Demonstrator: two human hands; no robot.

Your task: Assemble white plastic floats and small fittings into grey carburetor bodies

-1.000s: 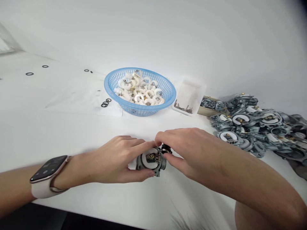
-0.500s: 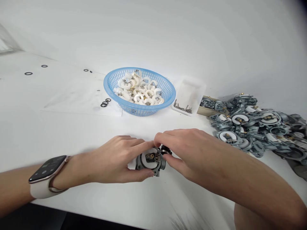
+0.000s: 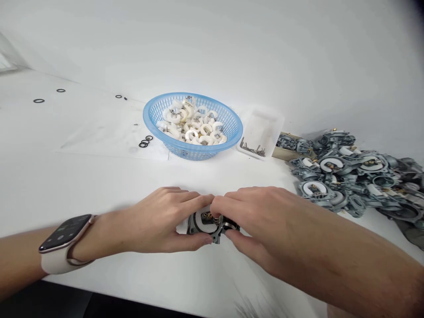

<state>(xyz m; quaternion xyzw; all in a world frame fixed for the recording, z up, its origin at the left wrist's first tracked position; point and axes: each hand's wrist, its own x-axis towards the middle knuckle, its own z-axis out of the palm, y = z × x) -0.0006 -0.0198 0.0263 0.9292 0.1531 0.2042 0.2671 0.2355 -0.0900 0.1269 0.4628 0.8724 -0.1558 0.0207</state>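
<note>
A grey metal carburetor body [image 3: 204,224] with a white float inside rests on the white table [image 3: 99,185] near the front edge. My left hand [image 3: 165,221] grips it from the left, thumb below and fingers over its top; a watch sits on that wrist. From the right, my right hand [image 3: 255,216] pinches the body's right side, fingertips over the float and a small black part. Most of the carburetor body is hidden by both hands.
A blue basket [image 3: 155,115] of several white floats stands at the table's middle back. Right of it lies a clear tray [image 3: 265,128] with small metal pins. A pile of carburetor bodies [image 3: 351,176] fills the right side. Black O-rings [image 3: 145,142] lie scattered at the left.
My right hand has slid down and slightly left over the carburetor body, now covering the black part at its right. My left hand has held still.
</note>
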